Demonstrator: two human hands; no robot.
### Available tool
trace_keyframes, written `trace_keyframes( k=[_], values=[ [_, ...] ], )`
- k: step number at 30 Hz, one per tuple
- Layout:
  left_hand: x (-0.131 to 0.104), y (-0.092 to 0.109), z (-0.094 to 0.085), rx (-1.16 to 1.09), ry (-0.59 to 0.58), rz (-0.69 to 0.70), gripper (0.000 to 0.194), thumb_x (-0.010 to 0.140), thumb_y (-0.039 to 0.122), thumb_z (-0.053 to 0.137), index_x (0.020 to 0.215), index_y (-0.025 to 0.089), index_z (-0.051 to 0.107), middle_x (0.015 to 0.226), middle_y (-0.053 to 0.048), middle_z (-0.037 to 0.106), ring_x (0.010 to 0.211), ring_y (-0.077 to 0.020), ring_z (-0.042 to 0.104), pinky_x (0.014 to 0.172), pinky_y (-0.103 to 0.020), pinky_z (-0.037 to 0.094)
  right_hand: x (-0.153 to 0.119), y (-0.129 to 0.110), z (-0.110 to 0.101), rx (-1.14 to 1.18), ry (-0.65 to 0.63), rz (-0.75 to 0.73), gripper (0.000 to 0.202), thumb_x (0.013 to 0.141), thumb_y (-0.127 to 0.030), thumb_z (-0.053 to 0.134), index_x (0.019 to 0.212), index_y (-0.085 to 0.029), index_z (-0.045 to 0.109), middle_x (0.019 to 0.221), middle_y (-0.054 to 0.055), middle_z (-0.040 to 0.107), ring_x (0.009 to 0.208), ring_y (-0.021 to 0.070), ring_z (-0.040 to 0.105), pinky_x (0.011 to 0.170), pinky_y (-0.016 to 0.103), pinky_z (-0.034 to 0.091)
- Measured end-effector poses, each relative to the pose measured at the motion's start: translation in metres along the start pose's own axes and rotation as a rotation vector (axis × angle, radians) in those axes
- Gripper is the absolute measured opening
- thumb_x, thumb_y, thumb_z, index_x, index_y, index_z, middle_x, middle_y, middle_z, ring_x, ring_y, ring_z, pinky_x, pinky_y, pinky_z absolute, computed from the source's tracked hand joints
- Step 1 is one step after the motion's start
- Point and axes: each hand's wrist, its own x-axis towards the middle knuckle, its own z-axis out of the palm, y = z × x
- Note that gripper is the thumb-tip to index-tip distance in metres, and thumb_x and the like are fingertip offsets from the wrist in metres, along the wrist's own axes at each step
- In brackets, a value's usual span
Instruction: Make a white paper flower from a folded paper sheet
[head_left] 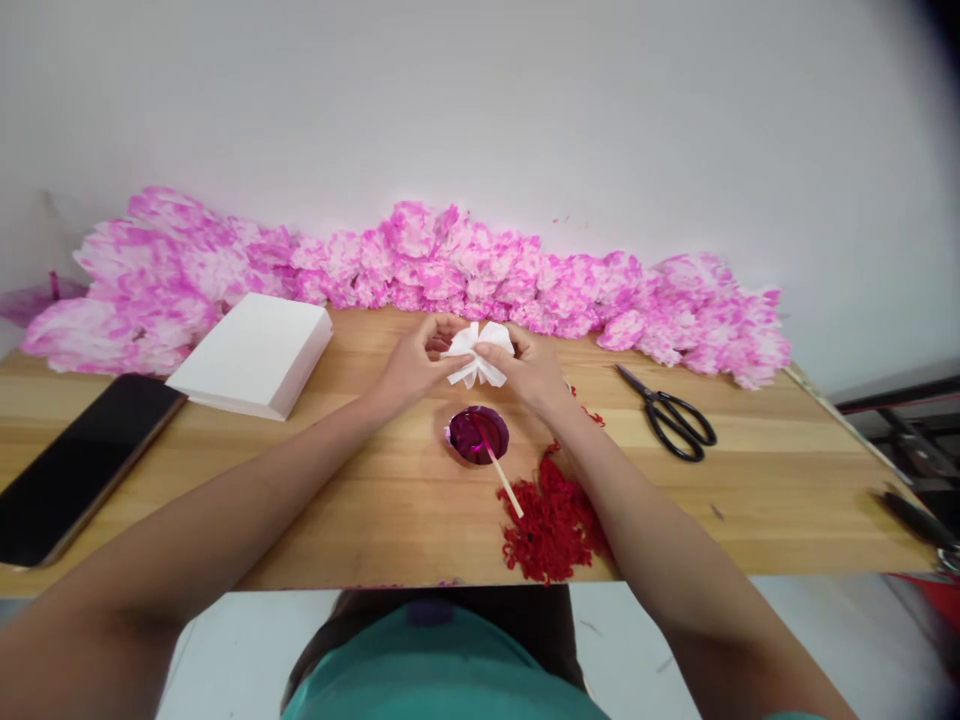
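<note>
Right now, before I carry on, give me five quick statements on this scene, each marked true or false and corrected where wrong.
1. The left hand and right hand both hold the white paper. True.
2. The stick lies wholly outside the bowl. False: one end is in the bowl.
3. The scissors lie to the right of the red heap. True.
4. The phone rests on the white block. False: it lies on the table.
5. Pink-and-white flowers line the wall. True.
</note>
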Motion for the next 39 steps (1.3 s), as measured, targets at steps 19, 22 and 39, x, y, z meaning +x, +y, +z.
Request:
trace_keyframes(
  k=[19,22,39],
  values=[
    [0.005,0.014,0.016,-0.113,0.119,-0.096,0.023,0.083,0.025,0.072,0.072,0.018,0.053,0.063,0.002,0.052,0.064,-0.0123,0.055,0.059,-0.023,0.038,0.004,-0.006,0.005,-0.248,0.174,-0.156,0.048,0.089,-0.066,0.047,0.070,-0.022,0.050,0.066,-0.002,0.051,0.075,0.0155,0.057,0.066,0.028,0.045],
    [0.005,0.015,0.015,-0.119,0.121,-0.044,0.023,0.084,0.018,0.069,0.069,0.018,0.052,0.062,0.003,0.050,0.058,-0.0097,0.050,0.057,-0.023,0.037,0.007,-0.003,0.000,-0.082,0.137,-0.085,0.045,0.086,-0.067,0.052,0.071,-0.024,0.053,0.064,-0.002,0.054,0.069,0.0139,0.058,0.059,0.027,0.047],
    [-0.001,0.016,0.018,-0.386,-0.169,-0.266,0.029,0.083,0.032,0.071,0.103,0.016,0.058,0.092,-0.006,0.065,0.081,-0.0171,0.066,0.068,-0.028,0.054,-0.003,-0.004,0.010,-0.120,0.193,-0.146,0.037,0.087,-0.059,0.055,0.075,-0.024,0.056,0.060,-0.005,0.054,0.055,0.0087,0.051,0.053,0.025,0.040]
  ],
)
